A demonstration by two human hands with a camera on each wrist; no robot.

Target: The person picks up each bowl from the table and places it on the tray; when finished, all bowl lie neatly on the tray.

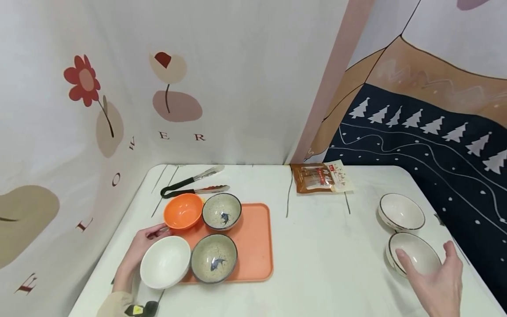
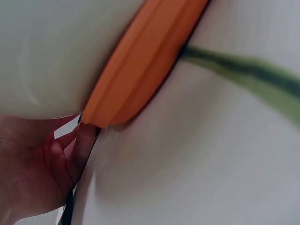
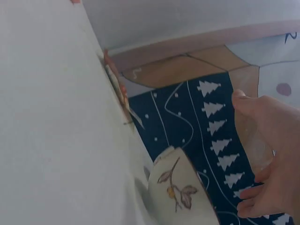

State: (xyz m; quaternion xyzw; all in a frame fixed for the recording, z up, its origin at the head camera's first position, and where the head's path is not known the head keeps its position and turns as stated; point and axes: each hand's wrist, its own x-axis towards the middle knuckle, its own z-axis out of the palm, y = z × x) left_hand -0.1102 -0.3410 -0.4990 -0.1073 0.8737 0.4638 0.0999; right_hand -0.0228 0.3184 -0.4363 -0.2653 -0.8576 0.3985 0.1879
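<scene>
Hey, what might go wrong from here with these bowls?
The plain white bowl seems to overhang the left side of the tray, so a bump from the left hand might tip it.

The right hand is by the nearer dark-rimmed white bowl, close to the farther bowl; a nudge could clink them together.

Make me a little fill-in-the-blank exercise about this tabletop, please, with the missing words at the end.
Inside the speckled bowl nearer the camera is a painted blue ____.
The black-handled tool behind the orange bowl is a pair of ____.
In the head view, the packet lies to the ____ of the tray.
Counting the white bowl and all others, the head view shows ____ bowls.

Missing words: fish; tongs; right; six.
</scene>
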